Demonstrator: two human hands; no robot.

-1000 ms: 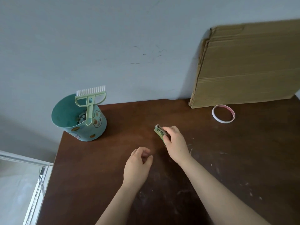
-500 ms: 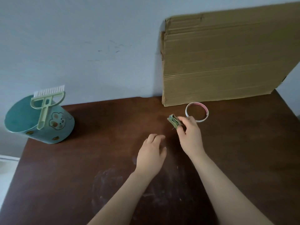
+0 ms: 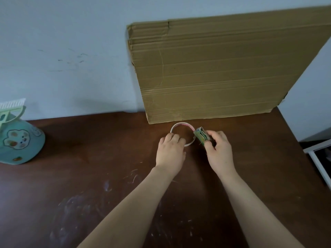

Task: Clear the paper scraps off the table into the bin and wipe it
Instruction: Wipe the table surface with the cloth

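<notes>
Now both hands are up near the back edge of the dark brown wooden worktop [image 3: 75,158]. The right hand [image 3: 219,152] pinches a folded green wad of paper scraps [image 3: 201,136] between thumb and fingers, holding it upright just above the surface. That wad sits right against the right-hand rim of a white ring of tape with a pink inner face [image 3: 180,124], which lies flat just in front of the big brown corrugated cardboard sheet [image 3: 223,68] propped against the wall.

The left hand [image 3: 171,149] is on the near-left rim of the ring of tape, its fingers curled down over it. The fingertips are hidden, so how firmly it grips I cannot tell.

Way over at the left edge stands the teal bin with a bunny picture [image 3: 18,142], well apart from both hands. A pale green brush with white bristles [image 3: 10,107] hangs on its rim. Pale scuffs and thin flecks [image 3: 133,173] mark the worktop between the forearms and the front edge.
</notes>
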